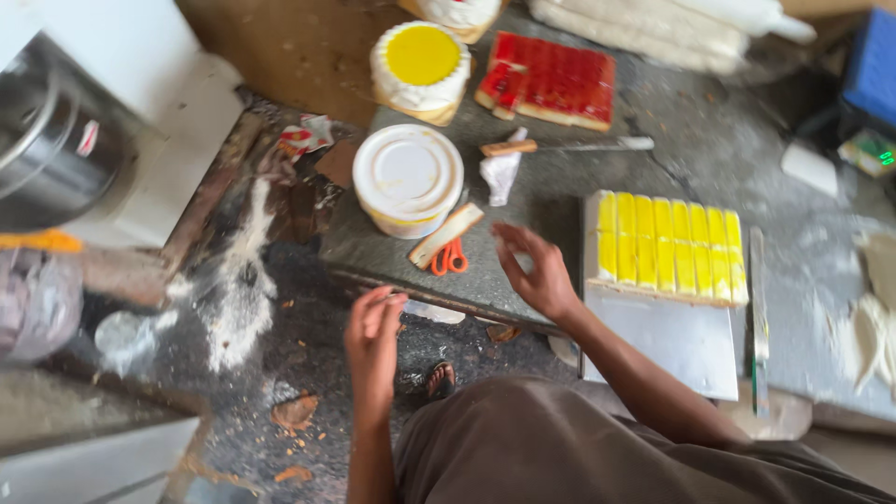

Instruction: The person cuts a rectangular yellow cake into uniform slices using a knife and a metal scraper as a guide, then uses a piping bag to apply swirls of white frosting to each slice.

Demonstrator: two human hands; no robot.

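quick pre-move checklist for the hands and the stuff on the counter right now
1. Left hand free: ok, fingers bunched, nothing visible in it, off the counter edge.
2. Right hand free: ok, open above the stone counter, holding nothing.
3. Orange scissors within reach: ok, lying just left of the right hand, partly under a cake strip.
4. Yellow sliced cake seated on its board: ok, slices lined up at the far end.
5. Knife safely placed: ok, flat beyond the white tub.
6. Tub lid sealed: cannot tell.
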